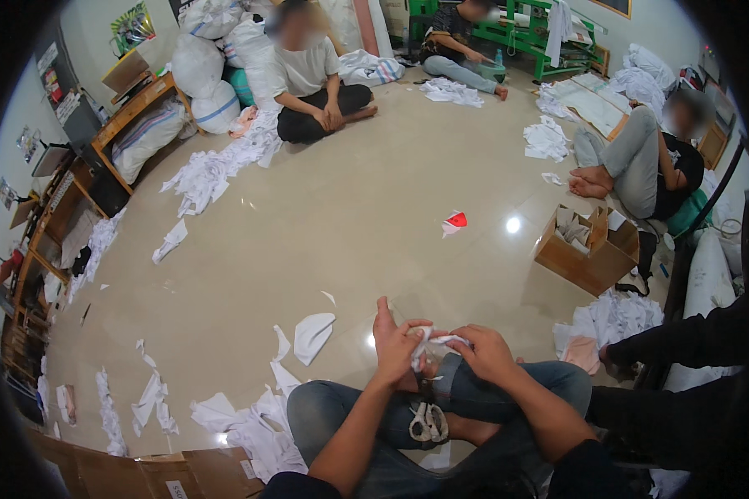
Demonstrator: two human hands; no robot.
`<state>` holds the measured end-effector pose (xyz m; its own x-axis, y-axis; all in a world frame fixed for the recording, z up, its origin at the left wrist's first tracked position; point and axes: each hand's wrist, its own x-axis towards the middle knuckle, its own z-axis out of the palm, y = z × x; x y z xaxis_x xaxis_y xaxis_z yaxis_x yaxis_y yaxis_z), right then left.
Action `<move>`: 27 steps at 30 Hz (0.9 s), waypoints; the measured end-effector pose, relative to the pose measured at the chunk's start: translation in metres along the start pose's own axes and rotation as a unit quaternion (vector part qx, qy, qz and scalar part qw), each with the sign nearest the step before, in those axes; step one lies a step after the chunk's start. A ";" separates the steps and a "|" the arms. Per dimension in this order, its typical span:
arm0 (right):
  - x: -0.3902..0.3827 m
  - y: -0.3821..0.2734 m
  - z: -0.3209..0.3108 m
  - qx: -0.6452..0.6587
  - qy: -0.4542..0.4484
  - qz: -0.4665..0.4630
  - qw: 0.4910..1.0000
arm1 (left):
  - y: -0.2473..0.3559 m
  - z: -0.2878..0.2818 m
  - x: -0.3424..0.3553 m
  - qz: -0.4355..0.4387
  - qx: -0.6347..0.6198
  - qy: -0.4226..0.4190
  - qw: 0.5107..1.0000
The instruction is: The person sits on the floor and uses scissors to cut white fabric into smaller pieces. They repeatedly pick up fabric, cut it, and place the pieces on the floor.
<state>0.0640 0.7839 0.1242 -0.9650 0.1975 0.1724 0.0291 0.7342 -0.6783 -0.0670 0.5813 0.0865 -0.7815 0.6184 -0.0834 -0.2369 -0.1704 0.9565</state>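
Observation:
I sit cross-legged on the floor with both hands above my shins. A small strip of white cloth (422, 343) is bunched between them. My left hand (398, 349) is closed on one end, pinching it between thumb and fingers. My right hand (484, 353) grips the other end of the cloth, its fingers curled. Below the hands, a pair of scissors (429, 422) with pale wrapped handles rests between my legs; their blades are mostly hidden. On the floor ahead of my left knee lies a flat white cloth piece (314, 337).
White cloth scraps (254, 428) spread by my left knee, beside a flattened cardboard box (183, 474). An open divided carton (589, 254) stands ahead right, near another cloth pile (612, 324). A red-and-white scrap (455, 222) lies mid-floor. Several people sit around, and a dark sleeve (682, 337) reaches in at right.

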 end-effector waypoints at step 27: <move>-0.003 0.015 0.053 -0.185 -0.186 -0.084 0.961 | 0.019 -0.006 -0.001 -0.081 -0.184 0.069 0.977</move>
<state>0.0535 0.7597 0.0752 -0.9887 -0.1390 -0.0568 -0.1106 0.9299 -0.3507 -0.0743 0.5724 0.1032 -0.7811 0.5543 -0.2873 -0.5355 -0.3582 0.7649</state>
